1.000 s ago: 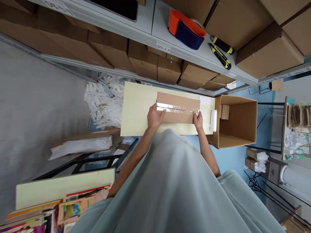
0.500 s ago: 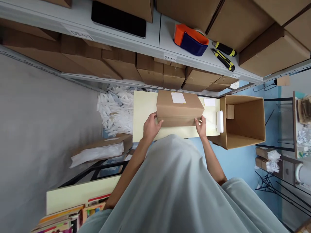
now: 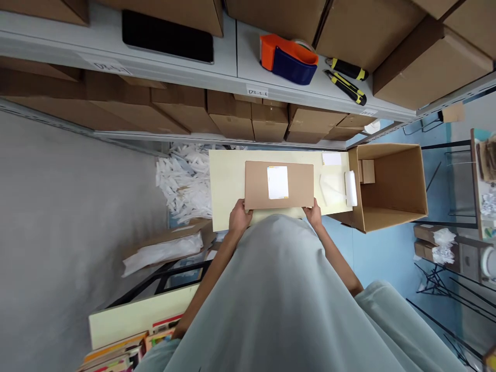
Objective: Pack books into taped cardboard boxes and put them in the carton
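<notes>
A closed brown cardboard box (image 3: 256,185) with a white label (image 3: 278,182) on its upward face is over the pale yellow table (image 3: 228,178), its long side toward me. My left hand (image 3: 239,217) grips the near left corner, the fingers partly hidden under the edge. At the near right corner my right hand (image 3: 313,213) grips the same box, its fingertips partly tucked below. Whether the box rests on the table or is slightly raised, I cannot tell.
A large open carton (image 3: 397,186) stands right of the table, beside a white roll (image 3: 351,188). Above are shelves with boxes, a phone (image 3: 167,37), a tape dispenser (image 3: 289,59) and cutters (image 3: 346,88). Shredded paper (image 3: 186,181) lies to the left.
The box has tipped so its labelled face points up toward me, and its near edge has come closer to my body. Both hands have moved nearer me with it.
</notes>
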`<move>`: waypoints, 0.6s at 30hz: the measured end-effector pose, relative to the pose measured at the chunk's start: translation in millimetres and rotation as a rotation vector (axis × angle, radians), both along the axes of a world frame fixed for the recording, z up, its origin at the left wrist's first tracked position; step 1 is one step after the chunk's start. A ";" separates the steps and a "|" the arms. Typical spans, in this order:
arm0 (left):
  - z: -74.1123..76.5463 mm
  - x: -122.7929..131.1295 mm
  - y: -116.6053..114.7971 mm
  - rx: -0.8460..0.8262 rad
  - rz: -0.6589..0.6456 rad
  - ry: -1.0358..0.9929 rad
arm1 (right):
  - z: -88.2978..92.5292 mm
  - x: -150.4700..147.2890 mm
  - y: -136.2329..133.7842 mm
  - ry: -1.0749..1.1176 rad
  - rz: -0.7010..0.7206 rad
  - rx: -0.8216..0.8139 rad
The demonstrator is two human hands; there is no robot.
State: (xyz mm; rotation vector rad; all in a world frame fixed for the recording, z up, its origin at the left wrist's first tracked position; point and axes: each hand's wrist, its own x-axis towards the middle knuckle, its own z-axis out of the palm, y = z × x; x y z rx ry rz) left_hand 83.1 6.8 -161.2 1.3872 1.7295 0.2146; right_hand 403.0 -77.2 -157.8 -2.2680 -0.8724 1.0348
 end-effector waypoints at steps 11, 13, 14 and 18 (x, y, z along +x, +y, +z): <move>11.3 -19.5 12.4 0.050 0.192 -0.376 | 41.3 12.7 -3.7 0.164 0.154 0.046; 14.9 -17.4 18.7 0.056 0.179 -0.406 | 46.5 9.2 -1.7 0.180 0.146 0.025; 16.2 -16.4 22.2 0.058 0.168 -0.402 | 46.9 5.6 -0.2 0.179 0.140 0.016; 17.2 -17.2 38.3 0.083 0.201 -0.346 | 40.3 -14.1 8.4 0.174 0.181 0.013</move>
